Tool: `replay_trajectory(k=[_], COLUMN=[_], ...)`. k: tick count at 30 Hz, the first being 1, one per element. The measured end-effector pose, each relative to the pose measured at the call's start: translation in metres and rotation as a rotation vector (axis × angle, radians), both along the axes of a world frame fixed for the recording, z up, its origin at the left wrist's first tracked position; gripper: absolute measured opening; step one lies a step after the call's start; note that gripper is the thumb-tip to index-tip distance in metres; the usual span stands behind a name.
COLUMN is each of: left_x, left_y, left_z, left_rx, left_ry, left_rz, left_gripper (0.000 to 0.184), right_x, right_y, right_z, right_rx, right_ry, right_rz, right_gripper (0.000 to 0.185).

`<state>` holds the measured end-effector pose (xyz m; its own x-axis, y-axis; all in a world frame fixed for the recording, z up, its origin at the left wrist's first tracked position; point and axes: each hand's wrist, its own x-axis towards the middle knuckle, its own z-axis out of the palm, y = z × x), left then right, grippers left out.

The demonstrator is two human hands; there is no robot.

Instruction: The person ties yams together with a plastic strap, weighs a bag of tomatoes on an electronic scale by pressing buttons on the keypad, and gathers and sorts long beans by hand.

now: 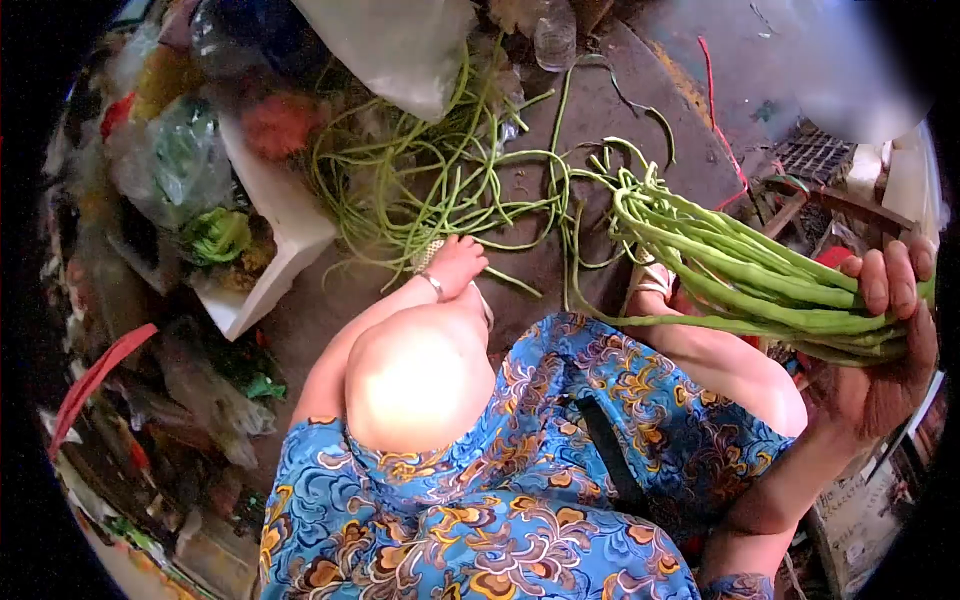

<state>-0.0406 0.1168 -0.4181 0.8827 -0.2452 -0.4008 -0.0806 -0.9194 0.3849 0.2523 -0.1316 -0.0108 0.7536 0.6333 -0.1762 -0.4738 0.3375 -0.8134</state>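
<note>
My right hand (895,310), raised at the right, is closed around a bunch of long green beans (740,255). The beans are doubled over, with their looped ends pointing left and one strand trailing low toward my knees. Down by my foot, my left hand (458,262) has its fingers curled at the edge of a loose heap of long beans (420,190). One bean (515,283) sticks out beside its thumb. What lies under those fingers is hidden.
On the left stands a white foam box (285,225), with leafy greens (216,236) and plastic bags around it. White plastic sheeting (395,50) hangs over the heap. A red string (712,110) and a black crate (815,152) lie at the upper right.
</note>
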Motion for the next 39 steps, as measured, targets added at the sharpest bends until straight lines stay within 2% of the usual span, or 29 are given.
replay_trajectory(k=[2,4,7,8,10,11,12,14,18,23,28,29,32,35,39], left_x=[0.008,0.006,0.01,0.025,0.026,0.044,0.049,0.06,0.076,0.083,0.089,0.085,0.09,0.093,0.099], left_y=[-0.001,-0.001,0.01,0.016,0.032,0.042,0.051,0.068,0.067,0.05,0.01,0.018,0.002,-0.01,-0.017], left_z=[0.0,0.004,0.01,0.028,0.045,0.09,0.102,0.145,0.234,0.308,0.355,0.367,0.386,0.392,0.397], left_rx=[0.054,0.107,-0.01,-0.023,-0.49,-0.629,-0.8,-0.931,-0.986,-1.069,-0.983,-0.98,-0.942,-0.863,-0.794], left_ry=[0.035,0.075,-0.002,0.095,-0.165,0.014,-0.071,-0.184,-0.255,-0.357,-0.409,-0.435,-0.405,-0.405,-0.361], left_rz=[-0.031,-0.064,0.038,0.118,0.657,0.921,1.047,0.999,0.931,0.862,0.756,0.754,0.742,0.675,0.602], left_gripper=[0.016,0.014,0.009,0.012,0.015,0.017,0.016,0.016,0.018,0.019,0.015,0.014,0.012,0.011,0.011], right_x=[-0.002,-0.004,-0.005,-0.006,-0.003,-0.006,-0.006,-0.002,-0.008,-0.009,-0.009,-0.016,-0.02,-0.02,-0.025], right_y=[0.004,0.007,0.02,0.024,0.028,0.035,0.04,0.046,0.067,0.08,0.071,0.09,0.095,0.097,0.095], right_z=[-0.002,-0.003,-0.002,0.0,-0.002,0.0,0.001,-0.003,0.005,0.012,-0.002,0.015,0.022,0.018,0.024], right_rx=[-0.032,-0.028,-0.069,-0.116,-0.125,-0.169,-0.21,-0.221,-0.231,-0.168,-0.065,-0.09,-0.033,0.044,0.032], right_ry=[-0.04,0.043,0.024,0.027,-0.025,-0.03,-0.041,-0.092,-0.098,-0.024,0.037,0.021,0.051,0.123,0.052], right_rz=[0.003,-0.011,0.027,0.03,0.063,0.019,-0.026,-0.083,-0.093,0.042,0.103,0.106,0.072,0.079,0.083], right_gripper=[0.038,0.038,0.04,0.041,0.042,0.042,0.042,0.039,0.033,0.031,0.028,0.028,0.026,0.022,0.023])
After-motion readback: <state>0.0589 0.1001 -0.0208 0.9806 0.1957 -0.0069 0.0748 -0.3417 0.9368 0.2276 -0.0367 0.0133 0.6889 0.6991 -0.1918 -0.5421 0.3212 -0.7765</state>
